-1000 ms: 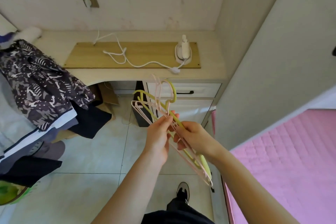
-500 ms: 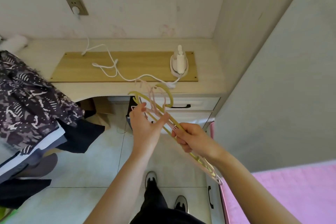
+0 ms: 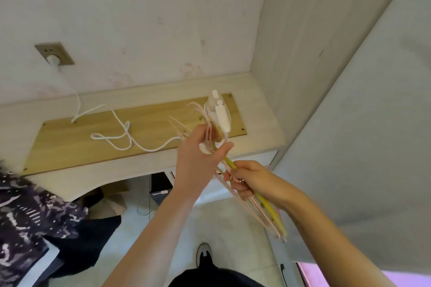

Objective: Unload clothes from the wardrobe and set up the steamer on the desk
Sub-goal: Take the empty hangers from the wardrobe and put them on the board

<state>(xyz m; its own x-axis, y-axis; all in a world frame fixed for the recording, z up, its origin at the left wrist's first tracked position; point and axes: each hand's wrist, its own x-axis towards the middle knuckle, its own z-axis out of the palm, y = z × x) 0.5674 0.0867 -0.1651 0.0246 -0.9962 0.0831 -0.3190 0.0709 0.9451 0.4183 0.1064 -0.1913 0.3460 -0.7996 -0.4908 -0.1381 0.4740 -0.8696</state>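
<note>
Wall socket above, pink bedding lower right, cardboard on tiled floor

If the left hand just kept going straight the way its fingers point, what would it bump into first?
Probably the white steamer on the desk. The left hand, holding the hooks of the hangers, points up and away toward it. Depth is unclear from this one view, so the hand might pass above it and reach the wall.

Matt wooden board, glossy plastic hangers
</note>
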